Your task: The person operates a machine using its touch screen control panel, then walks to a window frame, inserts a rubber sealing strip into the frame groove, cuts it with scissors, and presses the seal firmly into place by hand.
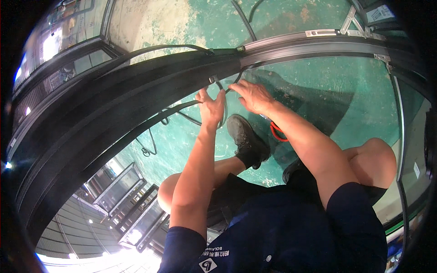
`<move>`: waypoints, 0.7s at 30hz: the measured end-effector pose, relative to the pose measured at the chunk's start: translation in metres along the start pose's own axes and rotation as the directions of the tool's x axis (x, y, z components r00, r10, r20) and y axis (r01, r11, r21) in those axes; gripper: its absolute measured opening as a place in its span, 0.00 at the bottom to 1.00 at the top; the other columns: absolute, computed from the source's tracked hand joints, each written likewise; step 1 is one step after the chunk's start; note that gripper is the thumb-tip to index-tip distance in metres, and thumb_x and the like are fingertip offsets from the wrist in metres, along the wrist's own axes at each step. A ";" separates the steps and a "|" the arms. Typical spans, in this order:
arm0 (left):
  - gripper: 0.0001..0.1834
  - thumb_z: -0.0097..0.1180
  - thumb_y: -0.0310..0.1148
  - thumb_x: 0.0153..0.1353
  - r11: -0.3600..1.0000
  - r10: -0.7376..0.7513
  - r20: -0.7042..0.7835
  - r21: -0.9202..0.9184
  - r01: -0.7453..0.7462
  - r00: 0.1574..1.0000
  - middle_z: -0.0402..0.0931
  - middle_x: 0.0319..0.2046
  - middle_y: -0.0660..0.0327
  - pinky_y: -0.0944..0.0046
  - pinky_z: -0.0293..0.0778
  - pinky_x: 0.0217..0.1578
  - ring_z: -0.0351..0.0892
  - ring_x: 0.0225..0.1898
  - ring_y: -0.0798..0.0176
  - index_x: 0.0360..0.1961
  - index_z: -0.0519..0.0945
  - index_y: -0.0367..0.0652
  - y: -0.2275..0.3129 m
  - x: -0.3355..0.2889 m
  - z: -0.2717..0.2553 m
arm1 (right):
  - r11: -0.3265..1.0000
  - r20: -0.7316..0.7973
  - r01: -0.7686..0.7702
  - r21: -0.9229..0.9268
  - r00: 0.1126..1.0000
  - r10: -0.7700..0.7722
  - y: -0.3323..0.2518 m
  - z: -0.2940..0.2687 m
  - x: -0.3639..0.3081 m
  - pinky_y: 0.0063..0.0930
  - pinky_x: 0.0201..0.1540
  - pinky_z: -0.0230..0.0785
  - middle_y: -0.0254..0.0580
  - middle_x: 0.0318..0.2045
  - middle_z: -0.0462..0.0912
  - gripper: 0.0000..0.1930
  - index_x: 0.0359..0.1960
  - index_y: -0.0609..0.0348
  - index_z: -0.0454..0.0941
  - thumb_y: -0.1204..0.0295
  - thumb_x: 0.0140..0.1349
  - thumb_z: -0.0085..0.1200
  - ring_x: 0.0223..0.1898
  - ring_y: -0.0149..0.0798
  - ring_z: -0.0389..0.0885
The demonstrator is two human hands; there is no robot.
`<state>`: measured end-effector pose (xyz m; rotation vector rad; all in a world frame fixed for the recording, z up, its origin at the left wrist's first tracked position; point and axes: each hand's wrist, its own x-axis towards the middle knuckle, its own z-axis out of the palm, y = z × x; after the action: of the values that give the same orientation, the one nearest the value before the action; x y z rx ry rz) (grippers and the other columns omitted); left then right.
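Observation:
A long dark frame profile [132, 93] runs from the lower left up to the middle, and a grey metal stretch [309, 48] continues it to the right. Along its near edge trails a thin black flexible strip [184, 108], probably rubber. My left hand [211, 108] is curled around this strip, with thumb and forefinger raised beneath the profile. Just to the right, my right hand [255, 96] pinches the strip with its fingertips close to the profile's edge. A small metal piece [212, 79] sits on the profile above my left hand. The fingers partly hide the strip.
Loose black strip loops [148, 150] lie on the green floor [364, 95] at the left. A red cord loop [277, 132] is by my right forearm. My shoe [246, 139] stands below my hands. Metal brackets [350, 22] and a glazed frame [400, 132] border the right.

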<state>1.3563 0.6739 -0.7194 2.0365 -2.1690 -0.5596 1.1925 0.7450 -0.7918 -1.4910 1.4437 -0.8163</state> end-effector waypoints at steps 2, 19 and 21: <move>0.32 0.69 0.42 0.57 1.000 -0.016 0.085 -0.017 0.017 0.996 0.78 0.48 0.42 0.51 0.74 0.55 0.79 0.51 0.43 0.59 0.75 0.36 -0.009 0.006 -0.008 | 1.000 -0.042 -0.019 0.023 0.999 0.020 0.002 0.005 -0.001 0.49 0.51 0.76 0.48 0.51 0.78 0.27 0.62 0.48 0.72 0.76 0.58 0.61 0.51 0.55 0.80; 0.11 0.64 0.33 0.67 0.441 -0.200 0.259 -0.837 0.323 0.945 0.80 0.37 0.59 0.62 0.83 0.36 0.85 0.33 0.63 0.44 0.79 0.38 0.093 -0.019 0.018 | 1.000 -0.429 -0.026 -0.008 0.903 0.020 0.050 -0.013 0.026 0.47 0.54 0.76 0.50 0.53 0.80 0.20 0.56 0.52 0.77 0.75 0.60 0.57 0.51 0.57 0.81; 0.10 0.64 0.32 0.67 0.515 -0.219 0.132 -0.826 0.229 0.967 0.80 0.33 0.60 0.62 0.83 0.32 0.84 0.29 0.63 0.43 0.79 0.37 0.079 -0.014 0.014 | 0.970 -0.344 -0.166 -0.176 0.934 0.097 0.038 -0.030 0.032 0.48 0.49 0.78 0.48 0.46 0.81 0.15 0.50 0.55 0.80 0.74 0.59 0.59 0.48 0.55 0.82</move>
<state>1.2785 0.6927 -0.7031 1.6865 -1.1666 -1.3309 1.1534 0.7110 -0.8179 -1.4307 1.9081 -0.8900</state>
